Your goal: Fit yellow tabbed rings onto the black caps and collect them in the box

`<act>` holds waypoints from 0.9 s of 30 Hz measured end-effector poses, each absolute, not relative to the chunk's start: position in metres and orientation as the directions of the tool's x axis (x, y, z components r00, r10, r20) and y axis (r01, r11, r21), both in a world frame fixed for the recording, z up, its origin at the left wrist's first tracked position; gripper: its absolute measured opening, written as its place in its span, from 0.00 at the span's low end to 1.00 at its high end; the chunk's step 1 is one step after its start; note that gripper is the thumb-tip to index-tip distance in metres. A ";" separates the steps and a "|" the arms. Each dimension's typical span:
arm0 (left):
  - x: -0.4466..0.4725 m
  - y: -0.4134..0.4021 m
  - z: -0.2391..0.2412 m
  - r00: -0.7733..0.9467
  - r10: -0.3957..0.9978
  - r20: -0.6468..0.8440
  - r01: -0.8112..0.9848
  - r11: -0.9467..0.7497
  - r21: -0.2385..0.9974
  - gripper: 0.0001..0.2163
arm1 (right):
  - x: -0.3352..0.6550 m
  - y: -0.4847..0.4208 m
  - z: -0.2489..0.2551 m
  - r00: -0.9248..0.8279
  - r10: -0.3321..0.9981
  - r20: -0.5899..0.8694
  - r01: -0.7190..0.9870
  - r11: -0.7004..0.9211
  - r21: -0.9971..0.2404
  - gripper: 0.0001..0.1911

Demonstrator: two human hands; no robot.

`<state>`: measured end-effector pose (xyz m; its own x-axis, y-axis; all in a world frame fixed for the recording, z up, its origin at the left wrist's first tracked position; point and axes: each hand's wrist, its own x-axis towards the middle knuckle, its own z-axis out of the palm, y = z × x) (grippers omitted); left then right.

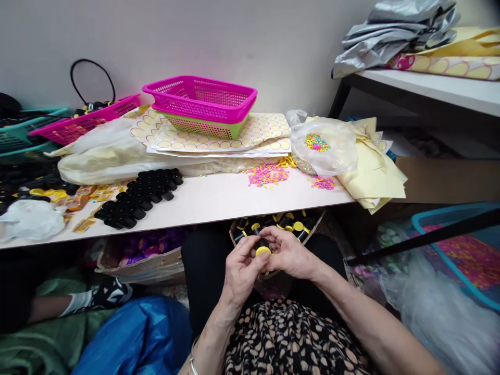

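My left hand and my right hand meet over my lap, both closed round a small black bottle with a yellow cap. Just beyond them, under the table edge, a cardboard box holds several more black bottles with yellow caps. On the white table above lie a cluster of uncapped black bottles, piles of pink and yellow beads and a clear bag of coloured beads.
A pink basket is nested on a green one atop sticker sheets. Another pink basket and teal baskets stand at left. Yellow paper hangs off the table's right end. A shelf, a blue bag and another person's foot surround me.
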<state>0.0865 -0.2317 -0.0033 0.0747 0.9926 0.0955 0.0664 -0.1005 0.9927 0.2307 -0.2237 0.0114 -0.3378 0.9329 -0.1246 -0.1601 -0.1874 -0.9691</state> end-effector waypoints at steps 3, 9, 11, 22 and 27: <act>0.090 -0.241 0.005 0.140 0.983 0.121 0.107 -0.136 0.985 0.12 | 0.236 -0.240 0.013 -0.323 0.941 -0.104 -0.115 -0.148 -0.982 0.30; 0.106 -0.239 -0.011 0.111 0.992 0.053 -0.035 -0.049 0.998 0.12 | 0.237 -0.249 -0.003 -0.164 0.982 -0.089 -0.074 -0.102 -0.992 0.22; 0.105 -0.234 -0.018 0.168 0.986 0.010 -0.049 -0.002 0.999 0.12 | 0.241 -0.246 -0.008 -0.154 0.982 -0.113 -0.113 -0.132 -0.985 0.22; 0.092 -0.239 -0.009 0.461 0.833 0.306 0.162 -0.418 0.894 0.21 | 0.261 -0.253 0.003 -0.367 0.835 -0.409 -0.139 -0.484 -0.864 0.26; 0.099 -0.245 -0.017 0.444 0.836 0.323 0.047 -0.381 0.923 0.16 | 0.266 -0.260 -0.002 -0.474 0.789 -0.392 -0.121 -0.499 -0.858 0.30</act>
